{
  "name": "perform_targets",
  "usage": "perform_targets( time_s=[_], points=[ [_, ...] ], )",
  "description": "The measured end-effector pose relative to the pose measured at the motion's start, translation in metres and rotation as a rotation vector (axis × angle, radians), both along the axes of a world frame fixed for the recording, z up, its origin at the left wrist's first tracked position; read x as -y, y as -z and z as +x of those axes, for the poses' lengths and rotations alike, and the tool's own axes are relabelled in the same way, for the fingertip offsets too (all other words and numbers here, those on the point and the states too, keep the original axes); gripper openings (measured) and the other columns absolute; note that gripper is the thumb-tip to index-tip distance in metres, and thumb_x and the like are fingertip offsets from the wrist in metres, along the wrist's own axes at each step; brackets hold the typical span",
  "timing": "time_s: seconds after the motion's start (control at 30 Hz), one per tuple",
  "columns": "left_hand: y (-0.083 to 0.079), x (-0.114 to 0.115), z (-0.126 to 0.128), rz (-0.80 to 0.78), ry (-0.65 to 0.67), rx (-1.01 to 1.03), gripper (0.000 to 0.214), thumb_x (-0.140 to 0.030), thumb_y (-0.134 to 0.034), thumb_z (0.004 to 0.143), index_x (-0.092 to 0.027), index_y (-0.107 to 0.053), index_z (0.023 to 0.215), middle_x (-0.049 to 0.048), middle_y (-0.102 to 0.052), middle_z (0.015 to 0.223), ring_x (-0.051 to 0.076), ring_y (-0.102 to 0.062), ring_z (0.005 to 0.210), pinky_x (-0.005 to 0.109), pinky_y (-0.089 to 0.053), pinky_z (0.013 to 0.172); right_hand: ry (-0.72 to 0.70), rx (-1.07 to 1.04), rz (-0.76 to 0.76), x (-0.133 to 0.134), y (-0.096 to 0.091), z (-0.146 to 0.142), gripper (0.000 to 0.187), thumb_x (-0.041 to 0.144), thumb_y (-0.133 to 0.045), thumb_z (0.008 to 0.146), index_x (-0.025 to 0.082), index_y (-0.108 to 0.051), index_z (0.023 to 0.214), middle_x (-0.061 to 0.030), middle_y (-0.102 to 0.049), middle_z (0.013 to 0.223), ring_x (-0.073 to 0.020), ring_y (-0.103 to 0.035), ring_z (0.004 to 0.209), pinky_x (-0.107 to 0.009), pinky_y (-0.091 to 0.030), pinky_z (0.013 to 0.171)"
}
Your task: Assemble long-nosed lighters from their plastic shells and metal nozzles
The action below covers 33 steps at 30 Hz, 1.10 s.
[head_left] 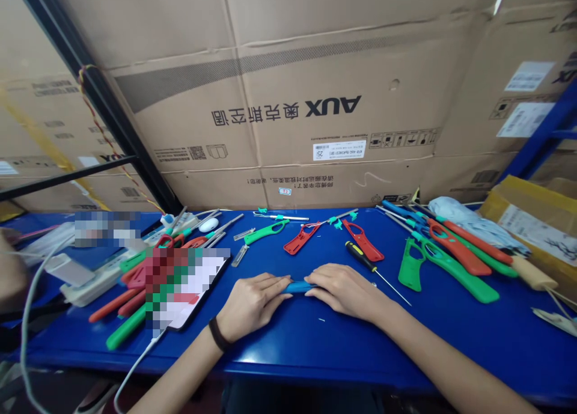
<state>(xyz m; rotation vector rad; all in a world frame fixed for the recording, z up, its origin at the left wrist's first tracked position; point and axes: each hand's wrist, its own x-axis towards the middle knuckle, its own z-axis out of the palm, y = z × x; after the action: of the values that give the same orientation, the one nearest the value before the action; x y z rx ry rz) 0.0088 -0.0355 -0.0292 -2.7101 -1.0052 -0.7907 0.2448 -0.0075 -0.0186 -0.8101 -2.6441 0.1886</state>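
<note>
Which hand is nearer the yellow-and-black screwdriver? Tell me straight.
Right. The right hand lies just short of the screwdriver, not touching; the left hand lies farther off, beyond the right.

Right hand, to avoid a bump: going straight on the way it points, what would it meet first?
The right hand already touches a blue plastic piece; that comes first, then probably the left hand at its other end.

bright, even light; wide-angle warping at the edges

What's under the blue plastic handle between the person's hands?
The left hand and right hand cover the spot beneath the blue plastic handle. Blue workbench shows around them, but what lies directly underneath cannot be seen.
</note>
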Motion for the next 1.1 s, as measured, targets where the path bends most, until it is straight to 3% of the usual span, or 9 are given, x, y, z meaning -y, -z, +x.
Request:
perform_targets(
  time_s=[0.13,0.27,0.37,0.53,0.63,0.8,1.1],
  points=[
    [-0.006,-0.002,-0.009,-0.043,-0.051,0.008,0.025,-0.03,-0.05,0.094,-0.019,-0.064,0.11,0.0046,-0.073,0.099,0.017,-0.07,0.083,0.026,-0.057,0.074,0.093,-0.015,-0.027,0.0,-0.005,0.0,0.026,0.035,-0.051,0.093,0.021,-0.056,0.114,-0.0066,-0.068,0.1,-0.0213,-0.063,0.092,-0.034,-0.047,0.081],
    [-0.013,0.0,-0.02,-0.048,-0.121,0.006,0.027,-0.034,-0.049,0.094,-0.018,-0.065,0.108,0.0054,-0.073,0.096,0.018,-0.07,0.08,0.027,-0.057,0.073,0.147,0.003,0.009,-0.002,-0.008,0.001,0.018,0.031,-0.047,0.094,0.02,-0.057,0.104,-0.0052,-0.065,0.093,-0.0191,-0.062,0.085,-0.032,-0.047,0.077],
    [-0.015,0.002,-0.018,-0.064,-0.128,-0.046,0.029,-0.035,-0.047,0.095,-0.019,-0.062,0.113,0.0049,-0.072,0.098,0.017,-0.07,0.082,0.027,-0.056,0.075,0.128,0.028,0.053,-0.003,-0.006,0.0,0.023,0.032,-0.039,0.098,0.021,-0.058,0.103,-0.0043,-0.062,0.096,-0.0162,-0.062,0.081,-0.026,-0.047,0.068],
    [-0.01,0.003,0.003,-0.034,-0.108,-0.065,0.029,-0.037,-0.048,0.094,-0.019,-0.06,0.114,0.0058,-0.071,0.101,0.018,-0.068,0.084,0.028,-0.056,0.073,0.128,0.093,0.086,-0.001,-0.004,0.001,0.028,0.037,-0.036,0.098,0.025,-0.06,0.107,-0.0028,-0.061,0.093,-0.0142,-0.063,0.074,-0.023,-0.044,0.061],
    [-0.006,0.002,0.01,-0.044,-0.106,-0.043,0.026,-0.035,-0.048,0.095,-0.019,-0.06,0.111,0.0057,-0.071,0.103,0.019,-0.069,0.086,0.028,-0.056,0.072,0.101,0.081,0.044,0.001,-0.006,0.001,0.03,0.037,-0.035,0.099,0.023,-0.06,0.106,-0.0032,-0.063,0.094,-0.0155,-0.064,0.08,-0.024,-0.045,0.064],
    [-0.003,0.001,0.006,-0.04,-0.059,-0.037,0.027,-0.036,-0.044,0.096,-0.019,-0.057,0.112,0.0056,-0.071,0.103,0.018,-0.069,0.089,0.026,-0.056,0.075,0.059,0.014,-0.041,0.005,-0.009,0.001,0.03,0.036,-0.034,0.099,0.022,-0.061,0.105,-0.0036,-0.066,0.094,-0.0157,-0.063,0.088,-0.025,-0.047,0.076],
    [0.002,0.001,0.008,0.004,-0.039,-0.032,0.025,-0.032,-0.044,0.097,-0.017,-0.058,0.111,0.007,-0.071,0.102,0.019,-0.07,0.088,0.028,-0.057,0.074,0.079,-0.014,-0.106,0.007,-0.002,-0.004,0.029,0.036,-0.036,0.098,0.022,-0.061,0.102,-0.0033,-0.068,0.094,-0.0169,-0.065,0.087,-0.026,-0.048,0.075]
  ],
)
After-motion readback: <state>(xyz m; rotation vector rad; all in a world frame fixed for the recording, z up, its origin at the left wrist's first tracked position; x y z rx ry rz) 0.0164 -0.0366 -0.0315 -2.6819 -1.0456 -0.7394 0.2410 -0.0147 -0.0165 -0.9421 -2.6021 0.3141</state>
